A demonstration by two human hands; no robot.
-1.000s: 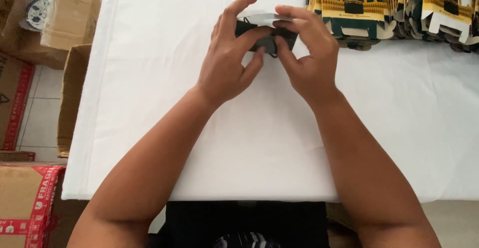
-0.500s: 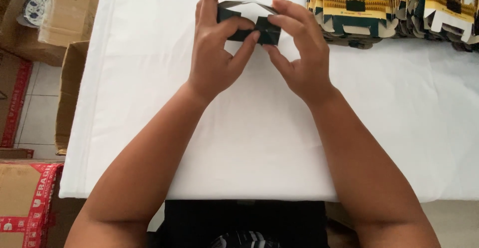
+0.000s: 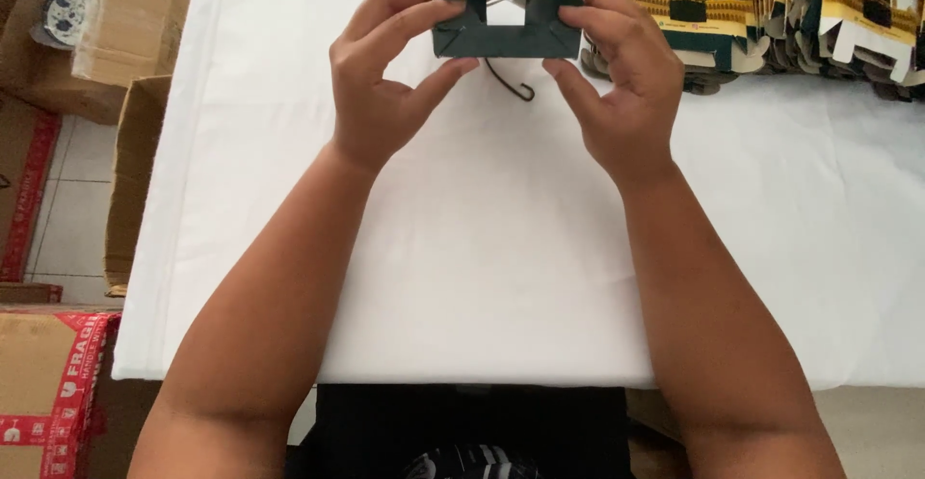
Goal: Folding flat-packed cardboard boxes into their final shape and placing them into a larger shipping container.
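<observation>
Two bare forearms, no sleeves, no watch, no rings or bands anywhere. Left hand (image 3: 385, 84) at upper centre-left of the frame, right hand (image 3: 621, 89) at upper centre-right, nails short and unpainted. At the bottom centre edge, dark black clothing with a small pale print.

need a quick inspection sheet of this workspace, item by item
surface: white table cover, bare in the middle
job's things: small dark green folded carton with a square cut-out, held up by both ends; a thin dark cord hook hangs below it
clutter: row of flat printed cartons at far right
grippers: left hand and right hand each pinch one end
cables: nothing seen
surroundings: brown cardboard boxes on tiled floor at left
</observation>
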